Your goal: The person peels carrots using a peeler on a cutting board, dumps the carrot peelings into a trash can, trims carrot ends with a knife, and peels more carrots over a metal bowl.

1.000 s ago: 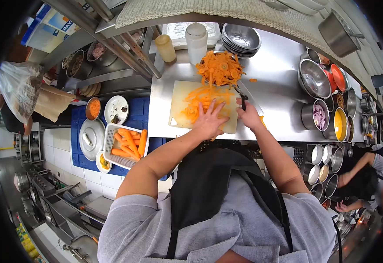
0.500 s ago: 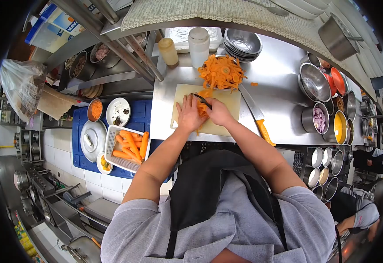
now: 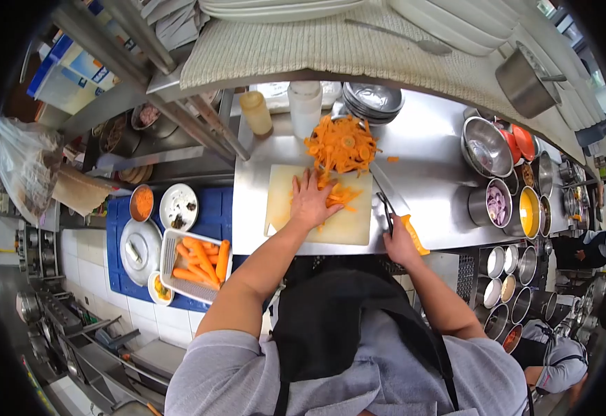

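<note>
Hands at a cutting board [image 3: 351,232], seen from above. The board lies on a metal worktop [image 3: 431,149] and serves as the reference for all positions. The left hand [image 3: 309,203] rests palm down over the board, its fingers spread and released, touching loose carrot shavings [image 3: 343,195]. The right hand [image 3: 401,243] is just beside the board's right edge, its fingers clenched around a slender dark tool [image 3: 387,211], which points away from the body. A knife [image 3: 412,234] with a yellow handle lies to the right of the board, its handle near the right hand. Beyond the board's far edge, a heap of carrot peelings [image 3: 342,143] rises from a mostly hidden container; farther back stand a yellowish bottle [image 3: 255,114], a white bottle [image 3: 305,109] and stacked metal bowls [image 3: 374,102]. Well to the right of the board is a metal pot [image 3: 481,206] of sliced purple onion [image 3: 497,206]. To the left of the board, over a blue surface [image 3: 117,239], a white basket [image 3: 169,260] holds whole carrots [image 3: 202,261]; a round metal lid [image 3: 140,269] is beside it. A co-worker [image 3: 561,362] is well apart, at the far right.
</note>
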Action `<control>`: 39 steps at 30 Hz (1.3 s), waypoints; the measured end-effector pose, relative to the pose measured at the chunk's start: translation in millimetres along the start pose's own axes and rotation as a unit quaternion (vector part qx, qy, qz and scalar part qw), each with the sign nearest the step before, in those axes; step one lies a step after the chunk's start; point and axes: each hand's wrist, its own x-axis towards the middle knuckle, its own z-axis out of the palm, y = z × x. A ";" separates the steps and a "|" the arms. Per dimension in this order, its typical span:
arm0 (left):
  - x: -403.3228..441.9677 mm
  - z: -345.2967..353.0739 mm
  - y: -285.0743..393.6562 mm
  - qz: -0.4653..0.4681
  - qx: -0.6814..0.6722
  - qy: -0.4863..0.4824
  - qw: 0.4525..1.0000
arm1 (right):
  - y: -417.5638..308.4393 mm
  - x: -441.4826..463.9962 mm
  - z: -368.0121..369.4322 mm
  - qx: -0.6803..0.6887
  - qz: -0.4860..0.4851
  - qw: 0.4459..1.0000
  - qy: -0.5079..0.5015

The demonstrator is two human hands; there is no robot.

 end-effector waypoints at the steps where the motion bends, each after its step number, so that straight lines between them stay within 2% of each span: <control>1: 5.1 3.4 -2.2 0.008 -0.008 0.005 1.000 | 1.8 1.0 3.3 -0.003 -0.009 1.000 0.005; 3: 11.3 14.5 -8.7 0.021 -0.025 0.015 0.999 | -0.4 8.5 4.9 -0.012 -0.030 0.999 0.014; 7: 10.6 29.7 -19.0 0.077 -0.048 0.066 0.994 | -54.5 17.6 -29.0 -0.135 0.041 0.986 -0.084; 8: 9.3 31.5 -23.5 0.090 -0.051 0.055 0.993 | -58.5 19.2 -31.4 -0.199 0.022 0.976 -0.083; 10: 2.9 33.3 -33.1 0.116 -0.070 0.042 0.990 | -66.6 27.3 -30.0 -0.169 -0.033 0.985 0.008; 12: 8.3 28.1 -41.2 0.140 -0.097 0.048 0.984 | -64.5 61.7 -14.6 0.088 -0.022 0.996 0.000; 13: 10.0 18.2 -39.5 0.131 -0.121 0.084 0.980 | -74.4 76.4 -8.8 0.258 0.051 0.965 -0.023; 14: 13.0 0.1 -34.0 0.122 -0.144 0.117 0.975 | -83.9 89.5 -1.5 0.420 0.125 0.898 -0.044; 17: 44.3 -62.3 -4.1 0.111 -0.185 0.160 0.963 | -85.8 124.9 17.8 0.656 0.177 0.734 0.000; 19: 79.0 -87.1 13.8 0.095 -0.149 0.154 0.972 | -83.0 137.8 17.7 0.649 0.175 0.740 -0.026; 22: 133.7 -85.0 24.7 0.081 -0.105 0.156 0.979 | -81.1 150.5 5.0 0.658 0.169 0.733 -0.046; 25: 164.8 -44.7 12.2 0.066 -0.050 0.160 0.984 | -74.2 163.6 -1.0 0.659 0.166 0.729 -0.080; 26: 168.1 -35.4 12.9 0.031 -0.049 0.155 0.986 | -69.8 169.1 -3.1 0.657 0.164 0.730 -0.090; 28: 166.0 -25.5 23.6 -0.036 -0.054 0.141 0.988 | -75.9 173.9 -10.7 0.663 0.184 0.721 -0.080; 30: 165.4 -23.8 24.6 -0.031 -0.060 0.150 0.986 | -76.0 176.7 -13.4 0.661 0.191 0.722 -0.075; 34: 145.6 -32.3 31.5 -0.025 -0.055 0.182 0.982 | -70.5 168.4 -15.3 0.624 0.168 0.758 -0.085; 39: 98.0 -75.6 59.2 -0.069 -0.078 0.260 0.960 | -95.9 122.3 -53.2 0.582 0.123 0.797 -0.100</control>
